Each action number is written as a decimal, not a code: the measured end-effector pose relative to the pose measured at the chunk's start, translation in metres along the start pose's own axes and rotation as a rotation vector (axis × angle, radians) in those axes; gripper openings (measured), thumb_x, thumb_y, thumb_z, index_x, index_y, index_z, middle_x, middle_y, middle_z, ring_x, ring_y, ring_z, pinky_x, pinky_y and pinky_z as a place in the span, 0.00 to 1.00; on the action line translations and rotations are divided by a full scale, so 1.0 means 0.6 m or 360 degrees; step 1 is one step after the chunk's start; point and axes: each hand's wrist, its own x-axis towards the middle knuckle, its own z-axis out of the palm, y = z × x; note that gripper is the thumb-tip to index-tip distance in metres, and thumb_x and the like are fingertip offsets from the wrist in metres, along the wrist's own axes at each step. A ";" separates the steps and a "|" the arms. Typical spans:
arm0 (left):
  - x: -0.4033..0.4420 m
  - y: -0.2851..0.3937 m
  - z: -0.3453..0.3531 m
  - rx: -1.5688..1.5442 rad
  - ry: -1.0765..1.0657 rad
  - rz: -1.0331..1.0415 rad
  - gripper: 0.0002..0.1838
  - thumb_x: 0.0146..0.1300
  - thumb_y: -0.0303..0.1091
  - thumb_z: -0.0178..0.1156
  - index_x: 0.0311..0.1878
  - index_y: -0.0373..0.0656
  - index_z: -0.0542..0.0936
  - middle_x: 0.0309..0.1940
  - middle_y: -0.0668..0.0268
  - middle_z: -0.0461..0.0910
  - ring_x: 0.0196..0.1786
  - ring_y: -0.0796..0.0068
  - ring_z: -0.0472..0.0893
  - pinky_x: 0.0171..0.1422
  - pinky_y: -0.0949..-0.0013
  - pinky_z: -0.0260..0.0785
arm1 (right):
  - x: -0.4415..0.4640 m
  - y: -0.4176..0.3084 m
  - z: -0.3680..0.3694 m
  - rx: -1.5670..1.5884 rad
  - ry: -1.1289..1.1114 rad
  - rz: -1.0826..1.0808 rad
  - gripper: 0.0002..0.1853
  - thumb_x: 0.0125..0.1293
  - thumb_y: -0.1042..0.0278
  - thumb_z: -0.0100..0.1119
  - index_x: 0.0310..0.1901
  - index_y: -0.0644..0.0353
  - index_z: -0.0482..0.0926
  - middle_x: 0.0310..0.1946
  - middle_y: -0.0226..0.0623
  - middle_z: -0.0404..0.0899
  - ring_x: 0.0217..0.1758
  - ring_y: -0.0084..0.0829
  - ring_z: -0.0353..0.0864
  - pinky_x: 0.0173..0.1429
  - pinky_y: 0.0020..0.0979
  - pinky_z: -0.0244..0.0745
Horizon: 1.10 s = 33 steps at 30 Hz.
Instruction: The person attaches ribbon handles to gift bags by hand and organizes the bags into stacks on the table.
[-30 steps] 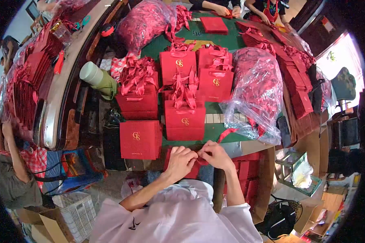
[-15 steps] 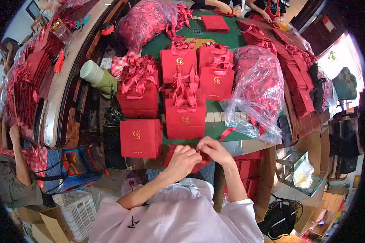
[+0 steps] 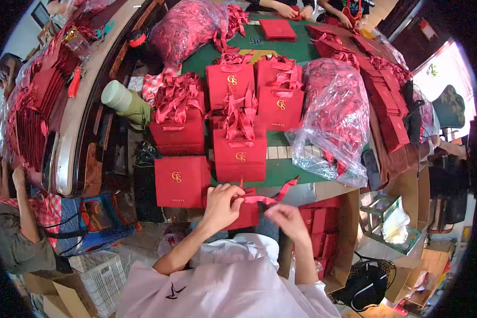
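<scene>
A red gift bag is in front of me at the table's near edge, partly covered by my hands. My left hand is closed at its upper left, pinching a red ribbon that trails off to the right. Just below that ribbon's loose end is my right hand, fingers curled together; whether anything is between them is hidden. Close to my left hand lies a stack of flat red bags with gold lettering. Behind it stand upright red bags with ribbon handles.
A clear plastic sack of red ribbons lies to the right, another plastic sack at the far left. A green-and-white cup stands left. Below right, a cardboard box holds red bags. Other people's hands work at the far edge.
My hands have moved apart, the left one leftward and up, the right one down and to the right. A length of red ribbon now shows stretched out between and above them.
</scene>
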 end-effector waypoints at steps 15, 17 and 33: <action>-0.012 -0.021 -0.035 -0.0254 -0.0284 -0.0207 0.06 0.54 0.29 0.64 0.36 0.42 0.81 0.31 0.62 0.82 0.40 0.63 0.81 0.46 0.59 0.66 | 0.059 0.046 0.001 0.1604 0.0302 -0.0043 0.09 0.71 0.54 0.58 0.45 0.47 0.78 0.40 0.24 0.79 0.38 0.21 0.74 0.39 0.25 0.64; -0.015 -0.028 -0.029 -0.0274 -0.0314 -0.0259 0.06 0.54 0.30 0.65 0.36 0.42 0.81 0.31 0.62 0.82 0.40 0.63 0.81 0.46 0.58 0.66 | 0.051 0.033 -0.016 0.1600 0.0183 -0.0251 0.09 0.70 0.53 0.59 0.44 0.47 0.78 0.41 0.22 0.79 0.42 0.23 0.74 0.43 0.26 0.65; 0.047 -0.018 0.060 0.0095 0.0106 0.0285 0.10 0.56 0.27 0.62 0.43 0.48 0.81 0.39 0.62 0.80 0.46 0.58 0.77 0.52 0.58 0.62 | 0.002 -0.081 0.079 -0.0505 0.0722 -0.1035 0.06 0.57 0.81 0.67 0.36 0.65 0.80 0.31 0.36 0.80 0.33 0.26 0.78 0.38 0.26 0.72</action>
